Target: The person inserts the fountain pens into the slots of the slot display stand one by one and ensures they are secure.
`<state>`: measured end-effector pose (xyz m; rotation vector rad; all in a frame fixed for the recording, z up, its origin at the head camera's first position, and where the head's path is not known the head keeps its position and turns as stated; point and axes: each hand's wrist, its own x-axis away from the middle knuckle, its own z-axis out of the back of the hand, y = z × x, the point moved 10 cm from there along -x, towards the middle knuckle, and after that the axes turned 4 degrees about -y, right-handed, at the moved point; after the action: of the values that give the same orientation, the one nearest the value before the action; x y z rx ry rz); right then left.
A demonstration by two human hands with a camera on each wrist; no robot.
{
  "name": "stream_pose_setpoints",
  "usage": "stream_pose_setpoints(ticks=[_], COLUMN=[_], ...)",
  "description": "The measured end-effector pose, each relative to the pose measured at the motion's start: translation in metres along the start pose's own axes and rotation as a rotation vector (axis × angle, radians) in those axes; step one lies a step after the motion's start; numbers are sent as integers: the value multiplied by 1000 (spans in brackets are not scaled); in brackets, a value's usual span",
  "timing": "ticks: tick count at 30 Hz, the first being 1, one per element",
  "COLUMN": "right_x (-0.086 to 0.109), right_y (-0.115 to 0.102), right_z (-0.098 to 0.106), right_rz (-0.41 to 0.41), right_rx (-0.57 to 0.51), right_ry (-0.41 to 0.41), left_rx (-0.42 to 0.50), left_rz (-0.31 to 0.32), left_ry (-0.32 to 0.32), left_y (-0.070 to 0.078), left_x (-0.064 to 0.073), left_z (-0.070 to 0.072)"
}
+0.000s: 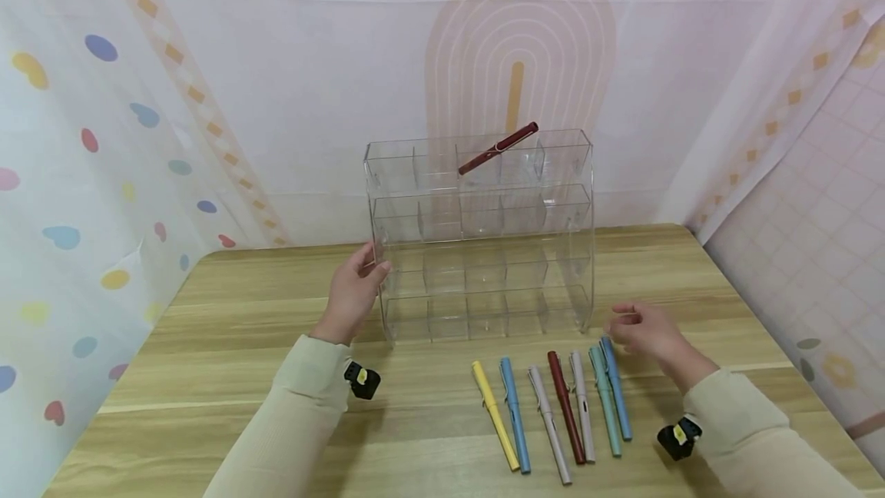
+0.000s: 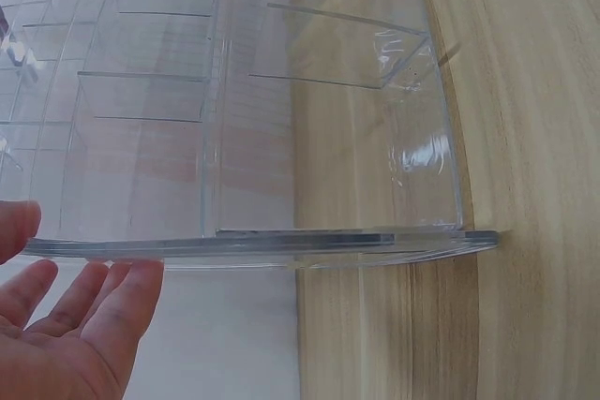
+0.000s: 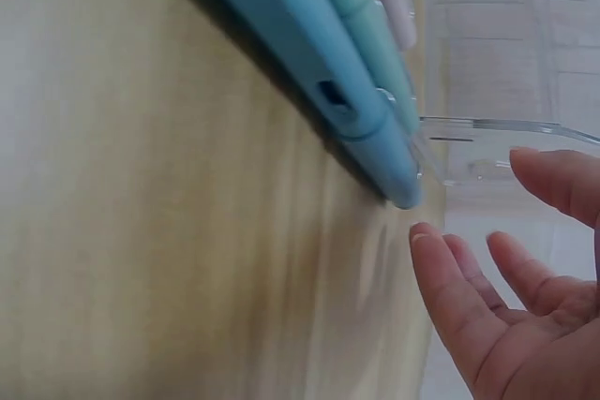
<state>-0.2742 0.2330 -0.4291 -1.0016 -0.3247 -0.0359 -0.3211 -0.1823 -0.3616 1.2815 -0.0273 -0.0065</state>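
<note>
A clear acrylic pen organizer (image 1: 484, 294) with tiers of compartments stands upright on the table. My left hand (image 1: 351, 290) holds its left side panel; in the left wrist view the thumb (image 2: 17, 228) and fingers (image 2: 122, 316) lie on opposite sides of the panel's edge. A dark red pen (image 1: 499, 147) leans diagonally in the top tier. My right hand (image 1: 646, 335) is relaxed and holds nothing, beside the organizer's lower right corner. Nearest to it lies a blue pen (image 1: 617, 390), which the right wrist view shows just past the fingertips.
In front of the organizer several more pens lie in a loose row: a yellow pen (image 1: 495, 415), a blue one, two pale lilac ones, a dark red pen (image 1: 567, 410) and a teal pen (image 1: 605, 402). Behind the wooden table (image 1: 263, 298) hangs a patterned curtain (image 1: 311, 83).
</note>
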Motion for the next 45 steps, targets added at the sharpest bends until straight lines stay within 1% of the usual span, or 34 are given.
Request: stream_pose_setpoints(ticks=[5, 9, 12, 21, 26, 30, 37, 41, 45], right_x=[1, 3, 4, 5, 5, 4, 0, 1, 2], right_y=[5, 3, 1, 0, -2, -4, -4, -4, -3], right_z=[-5, -9, -11, -16, -17, -18, -21, -21, -18], right_rz=[13, 27, 44, 60, 70, 56, 12, -11, -13], right_rx=[46, 67, 106, 229, 253, 282, 379, 370, 300], right_ry=[-23, -34, -34, -23, -13, -13, -4, 2, 2], left_rx=[-8, -9, -11, -20, -14, -9, -11, -20, -24], left_rz=[12, 15, 13, 12, 10, 10, 14, 17, 19], left_ry=[-3, -3, -3, -4, -6, -9, -8, -7, -7], left_y=[0, 0, 0, -1, -1, 0, -1, -1, -2], left_x=[0, 1, 0, 1, 1, 0, 1, 1, 1], left_z=[0, 0, 0, 0, -1, -1, 0, 0, 0])
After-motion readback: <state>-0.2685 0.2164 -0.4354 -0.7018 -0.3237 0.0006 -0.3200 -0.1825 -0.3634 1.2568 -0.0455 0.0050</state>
